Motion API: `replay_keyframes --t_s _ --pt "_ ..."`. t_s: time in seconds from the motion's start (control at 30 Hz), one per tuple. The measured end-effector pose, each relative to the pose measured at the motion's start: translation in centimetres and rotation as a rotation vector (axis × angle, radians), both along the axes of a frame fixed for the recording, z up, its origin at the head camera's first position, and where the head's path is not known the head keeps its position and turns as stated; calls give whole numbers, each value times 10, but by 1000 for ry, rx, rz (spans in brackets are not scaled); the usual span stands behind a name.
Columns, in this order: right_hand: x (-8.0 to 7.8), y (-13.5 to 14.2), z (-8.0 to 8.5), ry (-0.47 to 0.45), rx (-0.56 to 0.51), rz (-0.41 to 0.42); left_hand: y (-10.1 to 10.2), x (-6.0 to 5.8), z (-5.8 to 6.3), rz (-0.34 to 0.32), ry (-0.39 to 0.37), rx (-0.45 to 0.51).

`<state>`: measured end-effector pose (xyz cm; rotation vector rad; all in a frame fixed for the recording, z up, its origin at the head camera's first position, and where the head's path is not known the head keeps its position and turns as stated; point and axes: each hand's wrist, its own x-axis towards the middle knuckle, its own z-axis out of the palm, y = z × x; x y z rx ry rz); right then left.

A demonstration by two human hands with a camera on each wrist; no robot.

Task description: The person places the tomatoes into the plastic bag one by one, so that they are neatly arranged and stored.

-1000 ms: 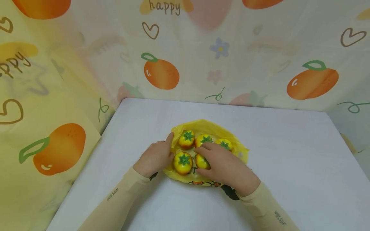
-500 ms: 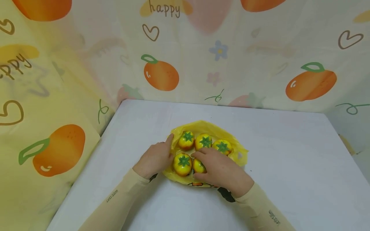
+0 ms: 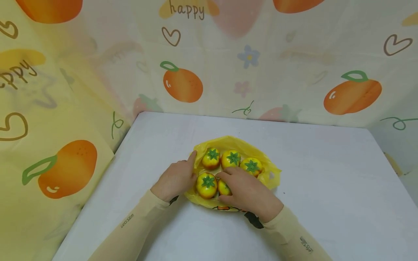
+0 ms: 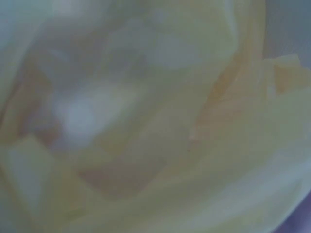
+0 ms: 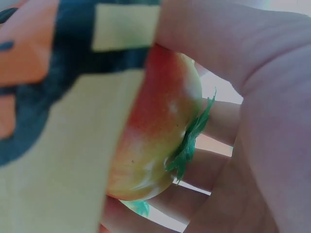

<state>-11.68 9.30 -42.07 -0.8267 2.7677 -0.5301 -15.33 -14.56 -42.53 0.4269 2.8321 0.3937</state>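
Note:
A yellow plastic bag (image 3: pixel 228 140) lies spread open on the table, with printed figures along its front edge. Several glossy yellow-red tomatoes, each with a green star-shaped top, sit in it; one tomato (image 3: pixel 207 185) is at front left and another (image 3: pixel 230 158) at back middle. My left hand (image 3: pixel 174 179) holds the bag's left edge, its index finger lying along the rim and its thumb hidden. With curled fingers my right hand (image 3: pixel 249 190) grips the front right tomato (image 5: pixel 160 131), thumb at the near side. Blurred yellow plastic (image 4: pixel 160 126) fills the left wrist view.
The white table (image 3: pixel 326 174) extends around the bag on all sides. Behind it and to the left hang fabric walls (image 3: pixel 277 65) printed with oranges, hearts and flowers. A tiny dark speck lies right of the bag.
My right hand has shifted slightly left and toward me, uncovering the back tomatoes and covering more of the front right one. The left hand and the bag look almost still.

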Motion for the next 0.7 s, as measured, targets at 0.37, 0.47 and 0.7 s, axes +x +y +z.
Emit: replay_keyframes --t_s 0.37,0.47,0.7 --pt "-1 -1 -3 -21 26 -21 1 0 0 -2 0 -1" --pt "-1 -2 -4 -16 21 -13 0 0 -1 1 1 -3" --pt "-2 -3 -6 -7 25 -14 0 0 -2 4 -1 -3"
